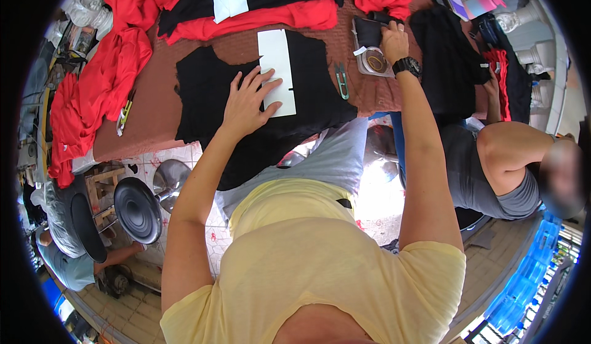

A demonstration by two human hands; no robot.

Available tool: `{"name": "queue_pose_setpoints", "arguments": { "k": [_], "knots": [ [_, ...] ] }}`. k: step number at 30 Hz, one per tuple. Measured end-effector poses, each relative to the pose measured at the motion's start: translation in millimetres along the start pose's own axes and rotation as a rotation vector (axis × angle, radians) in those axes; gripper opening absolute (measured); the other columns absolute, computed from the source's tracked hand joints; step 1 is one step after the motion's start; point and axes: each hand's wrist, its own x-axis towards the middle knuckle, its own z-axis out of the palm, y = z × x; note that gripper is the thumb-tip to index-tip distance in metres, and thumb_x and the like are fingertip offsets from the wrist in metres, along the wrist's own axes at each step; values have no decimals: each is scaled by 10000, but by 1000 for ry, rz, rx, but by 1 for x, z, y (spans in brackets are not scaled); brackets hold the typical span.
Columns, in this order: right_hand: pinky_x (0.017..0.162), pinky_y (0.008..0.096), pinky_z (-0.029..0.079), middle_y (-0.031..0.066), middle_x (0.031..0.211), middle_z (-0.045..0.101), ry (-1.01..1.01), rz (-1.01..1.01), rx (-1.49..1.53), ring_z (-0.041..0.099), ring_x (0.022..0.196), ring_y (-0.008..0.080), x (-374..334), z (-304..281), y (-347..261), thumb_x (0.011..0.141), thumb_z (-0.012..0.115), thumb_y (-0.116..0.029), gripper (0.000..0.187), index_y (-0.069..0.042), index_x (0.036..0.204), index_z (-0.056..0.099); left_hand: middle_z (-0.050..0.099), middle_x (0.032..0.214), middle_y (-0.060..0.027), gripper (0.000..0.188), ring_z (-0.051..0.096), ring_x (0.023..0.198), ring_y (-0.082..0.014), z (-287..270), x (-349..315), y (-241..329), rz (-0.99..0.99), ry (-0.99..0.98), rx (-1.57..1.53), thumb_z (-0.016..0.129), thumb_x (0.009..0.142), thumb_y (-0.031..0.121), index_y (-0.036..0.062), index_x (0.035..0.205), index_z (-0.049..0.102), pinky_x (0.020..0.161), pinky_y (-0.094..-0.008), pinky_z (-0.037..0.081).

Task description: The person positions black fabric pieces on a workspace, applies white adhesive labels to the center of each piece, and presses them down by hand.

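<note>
My left hand (252, 101) lies with fingers spread over a white card strip (274, 48) and the black cut fabric piece (206, 88) beneath it. The fabric's lower part hangs over the table's front edge. To the right, my right hand (395, 42) reaches to a clear plastic box (375, 70). Its fingers are bent together at the box's upper right side, beside a dark pouch-like item (368, 33); whatever they grip is hidden. A round, gold-brown coil shows inside the box. Between fabric and box lie green thread snips (342, 80).
Red fabric (92, 92) is heaped at left, with a yellow cutter-like tool (125, 113) on the brown-covered table (141, 135). Folded black and red pieces lie at the back. A co-worker (492, 165) sits close on my right, by black fabric (443, 61). A black stool (137, 210) stands lower left.
</note>
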Motion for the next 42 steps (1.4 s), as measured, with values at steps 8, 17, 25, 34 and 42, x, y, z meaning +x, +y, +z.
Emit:
{"name": "queue_pose_setpoints", "arguments": {
  "k": [8,17,25,34,42],
  "knots": [
    [847,491,533,149,1103,620,34,13,61,607,1066,367,2,16,13,813,690,-118,222,-49,1023,717,514,1529,-30,516,386,1485,-300,2,1,0,16,19,-6,682,941,421,208,1404,603,1214,-576,243],
    [778,381,580,154,961,764,59,293,707,738,865,313,1,1,28,874,760,-131,233,-30,1080,720,513,1530,-30,503,387,1482,-300,4,2,0,14,17,-14,678,939,418,207,1390,612,1214,-582,245],
    [789,229,518,67,1011,768,30,411,1848,675,871,85,-31,-115,-79,929,729,-2,261,8,1189,703,526,1518,-37,492,399,1469,-307,2,-1,-1,4,38,-23,680,929,410,200,1371,631,1206,-594,250],
    [748,240,534,106,983,767,-216,447,2077,698,855,116,-96,-138,-183,912,778,-32,184,-10,1076,699,525,1521,-38,503,400,1469,-305,5,1,-2,10,31,-17,667,938,426,210,1389,624,1207,-595,248],
    [775,238,550,63,954,744,-272,502,2104,685,865,99,-114,-138,-217,924,772,-30,130,12,1039,727,508,1542,-21,522,399,1476,-284,2,1,0,2,15,7,669,946,435,225,1420,604,1219,-559,242]
  ]
}}
